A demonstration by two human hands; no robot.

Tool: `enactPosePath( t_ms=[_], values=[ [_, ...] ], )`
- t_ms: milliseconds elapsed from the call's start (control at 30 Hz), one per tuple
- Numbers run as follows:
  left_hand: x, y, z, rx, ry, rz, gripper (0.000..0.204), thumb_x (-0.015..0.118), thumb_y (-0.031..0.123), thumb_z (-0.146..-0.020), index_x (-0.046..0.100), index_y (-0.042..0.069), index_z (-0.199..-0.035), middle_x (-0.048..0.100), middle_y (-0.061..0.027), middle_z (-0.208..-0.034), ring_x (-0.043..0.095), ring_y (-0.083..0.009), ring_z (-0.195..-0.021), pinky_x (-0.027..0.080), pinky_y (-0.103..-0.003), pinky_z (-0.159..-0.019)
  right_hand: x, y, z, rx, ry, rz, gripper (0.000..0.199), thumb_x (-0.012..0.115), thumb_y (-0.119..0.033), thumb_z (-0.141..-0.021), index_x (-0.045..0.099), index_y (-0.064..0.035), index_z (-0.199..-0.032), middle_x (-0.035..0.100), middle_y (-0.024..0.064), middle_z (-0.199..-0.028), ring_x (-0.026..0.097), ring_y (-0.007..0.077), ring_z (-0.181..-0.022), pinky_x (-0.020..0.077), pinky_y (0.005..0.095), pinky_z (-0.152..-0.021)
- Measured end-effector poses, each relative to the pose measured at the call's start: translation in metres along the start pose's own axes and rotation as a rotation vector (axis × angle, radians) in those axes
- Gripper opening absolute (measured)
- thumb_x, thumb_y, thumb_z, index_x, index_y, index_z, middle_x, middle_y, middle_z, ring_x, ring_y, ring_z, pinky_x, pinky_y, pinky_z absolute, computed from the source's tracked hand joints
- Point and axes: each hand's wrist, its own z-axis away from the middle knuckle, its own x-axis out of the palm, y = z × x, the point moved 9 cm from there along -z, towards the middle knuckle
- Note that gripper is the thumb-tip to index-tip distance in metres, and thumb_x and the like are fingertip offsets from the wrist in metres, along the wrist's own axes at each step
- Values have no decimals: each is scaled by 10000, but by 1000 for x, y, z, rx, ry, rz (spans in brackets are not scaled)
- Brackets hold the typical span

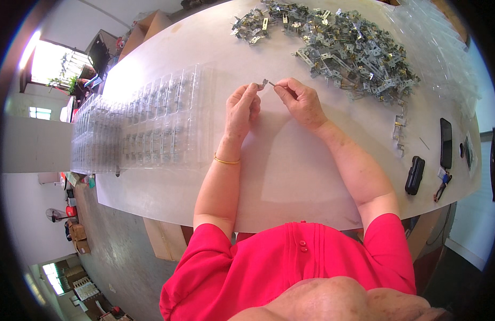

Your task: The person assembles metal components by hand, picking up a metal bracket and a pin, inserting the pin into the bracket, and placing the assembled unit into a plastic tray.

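Note:
Over the middle of the pale table, my left hand (243, 109) is closed, pinching a small metal bracket (263, 84) between thumb and fingers. Close by on the right, my right hand (302, 101) pinches a thin metal pin (272, 83), pointed toward the bracket. The two parts are nearly tip to tip; whether they touch is too small to tell. Just beyond my right hand lies a large heap of loose metal brackets (354, 53), grey with some brass-coloured bits.
Clear plastic trays (196, 115) holding rows of metal parts are stacked at the left. On the right lie a black phone (445, 142), a black case (415, 175), a thin rod (424, 143) and a few loose brackets (400, 128). Clear plastic packaging (440, 53) covers the far right.

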Motion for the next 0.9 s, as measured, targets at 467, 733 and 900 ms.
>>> enactPosePath(
  t_ms=[467,733,900],
  values=[
    [13,8,6,150,-46,-320,261,621,246,-980,671,-2,-1042,539,53,-684,453,-26,-603,356,-195,-529,-1,-3,0,-20,-45,62,80,645,-111,-937,651,-47,-985,662,76,-726,621,136,-623,492,299,-581],
    [25,10,9,277,-84,-456,220,621,217,-987,665,5,-1028,516,72,-689,421,-14,-611,348,-191,-531,17,23,5,304,-253,-404,273,424,-35,-923,629,-39,-1104,663,55,-871,615,119,-732,526,267,-670],
    [26,15,12,292,-71,-529,229,627,226,-983,663,3,-1020,508,77,-692,417,-19,-616,352,-198,-537,19,25,2,388,-326,-547,312,412,-108,-901,636,-41,-1110,654,24,-965,594,103,-840,503,236,-759]
  ],
)
